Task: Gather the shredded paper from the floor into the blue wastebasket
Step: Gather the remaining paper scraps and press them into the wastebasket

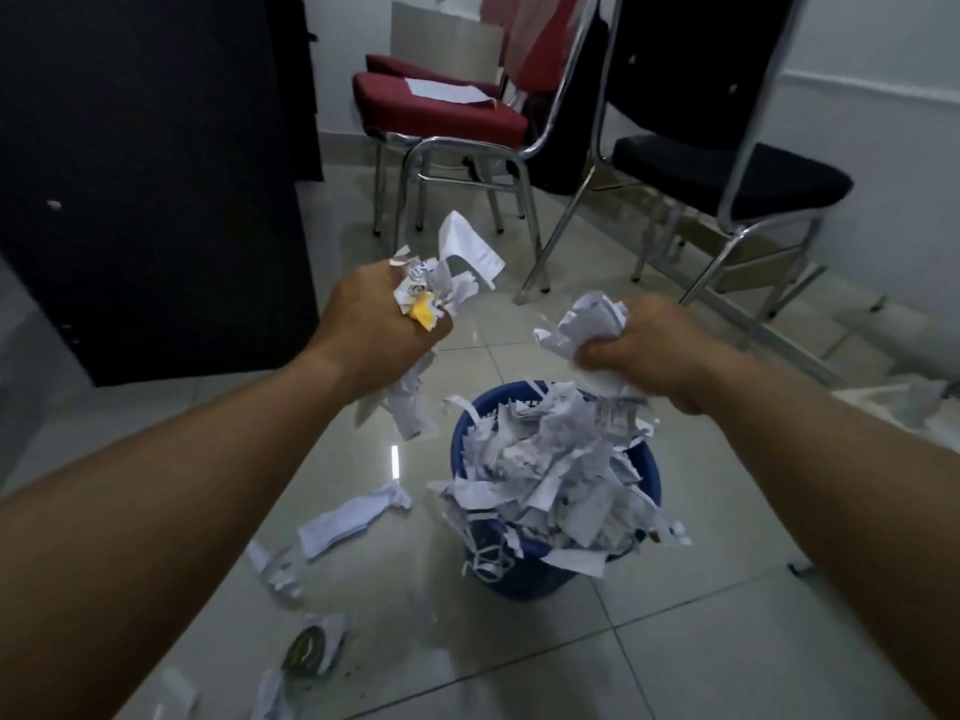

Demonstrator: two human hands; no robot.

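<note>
Both fistfuls of shredded paper (441, 288) are clamped, in the left hand (382, 324) and the right hand (644, 350), above the heaped blue wastebasket (519, 569). Each should be centred over the rim, then pressed down, since strips (353, 517) lie on the floor beside it.

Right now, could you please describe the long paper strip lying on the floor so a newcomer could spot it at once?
Start at the blue wastebasket, overflowing with shredded paper. Look to its left, on the glossy tiled floor under the left forearm: the long paper strip lies there flat and alone. Unlike the small scraps nearer the camera, it is one long white band, twisted at its upper end.
</note>
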